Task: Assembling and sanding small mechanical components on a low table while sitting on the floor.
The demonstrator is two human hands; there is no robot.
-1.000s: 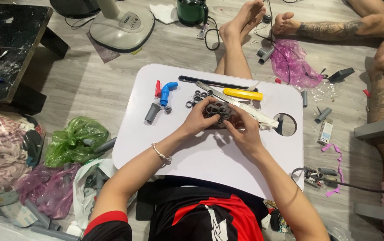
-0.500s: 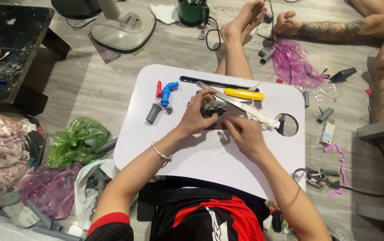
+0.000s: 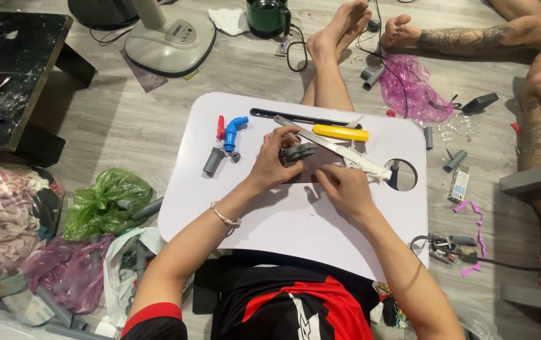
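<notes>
The left hand (image 3: 273,160) is clenched around a small grey pipe fitting (image 3: 300,152), thumb and fingers curled over it, holding it just above the middle of the white lap table (image 3: 283,233). The right hand (image 3: 343,189) lies just beside it on the table with the fingers bent down; whether it grips anything I cannot tell, since the fingertips hide what is under them.

Going left to right: a dark low table (image 3: 12,75) stands at the far left edge, and below it on the floor lie a heap of cloth (image 3: 0,208) and a green plastic bag (image 3: 104,201) close to the lap table's left rim. On the table's left part sit a grey pipe piece (image 3: 212,161), a red fitting (image 3: 221,127) and a blue elbow fitting (image 3: 233,131), near each other and a little apart from the left hand. Behind the hands a black strip (image 3: 295,117), a saw blade (image 3: 321,141) and a yellow-handled cutter (image 3: 340,133) lie along the far rim. A round cut-out (image 3: 401,174) opens near the right rim. The near half of the table in front of the wrists is bare white. To the right, on the floor, lie a pink plastic bag (image 3: 412,85) and short grey pipe bits (image 3: 454,160).
</notes>
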